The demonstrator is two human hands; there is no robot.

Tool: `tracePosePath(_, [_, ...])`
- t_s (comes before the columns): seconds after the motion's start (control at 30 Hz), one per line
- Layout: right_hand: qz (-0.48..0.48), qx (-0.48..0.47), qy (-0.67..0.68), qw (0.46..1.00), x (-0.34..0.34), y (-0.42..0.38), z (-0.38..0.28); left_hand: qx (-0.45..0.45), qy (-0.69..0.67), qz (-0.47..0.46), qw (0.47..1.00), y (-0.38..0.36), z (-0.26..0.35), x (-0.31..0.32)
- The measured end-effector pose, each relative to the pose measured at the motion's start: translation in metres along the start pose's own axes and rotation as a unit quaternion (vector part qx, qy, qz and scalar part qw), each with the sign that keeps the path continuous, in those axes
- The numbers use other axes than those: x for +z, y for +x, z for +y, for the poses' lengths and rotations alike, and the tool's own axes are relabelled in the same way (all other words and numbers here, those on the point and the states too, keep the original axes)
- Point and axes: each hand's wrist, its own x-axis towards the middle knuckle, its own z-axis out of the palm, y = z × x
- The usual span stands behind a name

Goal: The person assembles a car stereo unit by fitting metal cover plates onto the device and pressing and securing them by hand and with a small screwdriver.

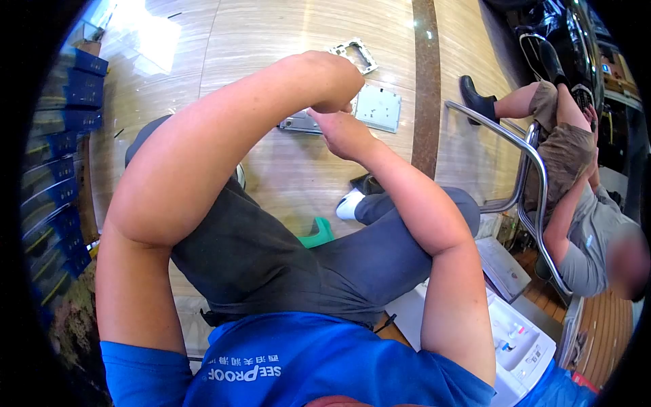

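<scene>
Silver metal, flat boxy case (300, 124) sits on the floor just left of the pale-silver, flat metal plate with dark holes (380, 108). Using that plate as datum.

Left hand (336, 80): arched in over the plate's left edge, fingers curled in narrow. Right hand (346, 136): at the plate's near-left corner, thumb and fingers bunched toward the case. Can't tell whether either grips anything; fingertips are hidden or too small to read. My read: hands meet from far and near sides so one can steady while the other does fine work.

Case orientation: visible part has its long axis roughly side to side, one end pointing left away from the plate. Other end is under the hands, so full length is unknown, as is whether case and plate join. Plate lies flat, slotted edge toward the wearer.

Off-white, open rectangular frame (367, 54) lies flat just beyond the plate, skewed, far-left to near-right. Probably parked there to leave working room. Dark-brown floor strip (425, 88) runs right of the plate, near it, not touching.
</scene>
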Motion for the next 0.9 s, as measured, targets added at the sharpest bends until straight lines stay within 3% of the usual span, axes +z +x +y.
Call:
tracePosePath(0.1, [0.007, -0.015, 0.010, 1.000, 0.001, 0.002, 0.002, 0.009, 0.008, 0.005, 1.000, -0.001, 0.000, 0.000])
tracePosePath(0.17, [-0.031, 0.052, -0.048, 0.997, 0.004, 0.004, 0.004, 0.011, 0.004, 0.011, 1.000, -0.002, 0.001, 0.000])
tracePosePath(0.37, [0.013, -0.003, 0.014, 1.000, 0.005, -0.001, 0.004, -0.001, 0.004, 0.006, 1.000, -0.002, 0.002, -0.001])
tracePosePath(0.6, [-0.025, 0.036, -0.020, 0.999, 0.004, 0.000, 0.007, 0.007, 0.013, 0.003, 1.000, -0.004, 0.004, -0.003])
tracePosePath(0.77, [0.011, -0.010, 0.016, 1.000, 0.009, -0.002, 0.013, -0.004, -0.007, 0.011, 1.000, -0.005, 0.004, -0.003])
tracePosePath(0.9, [0.027, 0.006, 0.028, 0.999, 0.029, 0.003, 0.026, 0.000, -0.008, -0.020, 1.000, -0.003, 0.003, -0.005])
